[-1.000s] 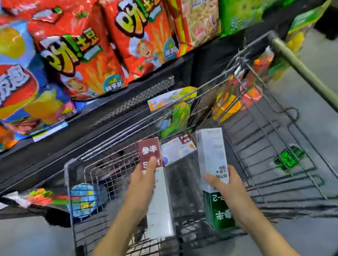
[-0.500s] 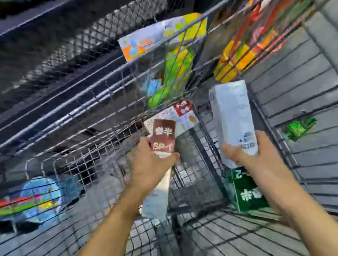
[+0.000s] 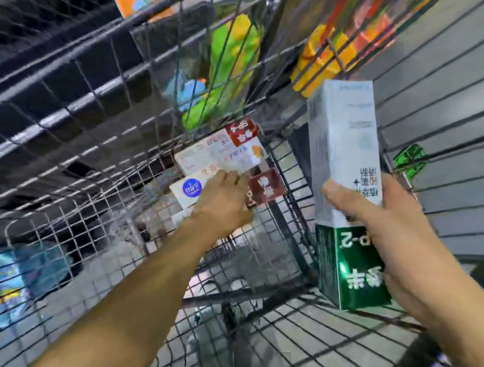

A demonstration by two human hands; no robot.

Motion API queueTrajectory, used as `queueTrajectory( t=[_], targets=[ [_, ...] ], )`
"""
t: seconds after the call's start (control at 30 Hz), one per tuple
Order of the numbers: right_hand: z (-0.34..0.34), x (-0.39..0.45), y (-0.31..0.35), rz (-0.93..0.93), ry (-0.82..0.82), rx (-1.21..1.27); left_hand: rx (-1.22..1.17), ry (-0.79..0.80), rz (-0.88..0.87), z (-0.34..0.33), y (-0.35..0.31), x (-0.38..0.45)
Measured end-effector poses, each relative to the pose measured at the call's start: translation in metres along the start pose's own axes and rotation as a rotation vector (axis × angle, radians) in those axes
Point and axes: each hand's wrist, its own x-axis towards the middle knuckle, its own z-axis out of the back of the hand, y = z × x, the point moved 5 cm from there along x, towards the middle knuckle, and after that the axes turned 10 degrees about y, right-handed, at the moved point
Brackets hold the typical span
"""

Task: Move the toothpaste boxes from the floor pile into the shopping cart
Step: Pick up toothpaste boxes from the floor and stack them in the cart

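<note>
My left hand [image 3: 222, 203] is setting the brown-ended toothpaste box [image 3: 260, 187] onto the boxes at the far end of the shopping cart [image 3: 56, 204]; a moment ago I was carrying it upright. Its grip is loosening, fingers resting on top. My right hand [image 3: 390, 226] is gripping the green-ended box [image 3: 346, 171] upright, near right, waiting its turn.

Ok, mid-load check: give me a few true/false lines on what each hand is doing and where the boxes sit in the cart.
1. The right hand holds a white box with a green end. True.
2. That box already lies flat on the cart floor. False: it is upright in the hand.
3. The left hand is on the maroon-ended box at the shopping cart's far end. True.
4. No other box is in the cart. False: a red-ended box lies just beyond.
</note>
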Motion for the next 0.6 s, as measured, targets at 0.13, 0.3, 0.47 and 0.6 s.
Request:
queueTrajectory(
  t=[0.13,0.3,0.47,0.6],
  targets=[
    [0.004,0.001,-0.003,-0.03,0.012,0.013,0.074,-0.046,0.033,-0.011,0.006,0.011],
    [0.005,-0.001,-0.004,-0.035,0.048,0.035,0.12,-0.201,0.037,-0.012,0.013,0.006],
    [0.006,0.001,-0.004,-0.045,0.069,0.023,0.26,-0.131,-0.026,-0.042,0.031,-0.009],
    [0.008,0.0,-0.006,-0.054,0.07,0.02,0.366,-0.064,-0.039,-0.065,0.055,-0.031]
  ],
)
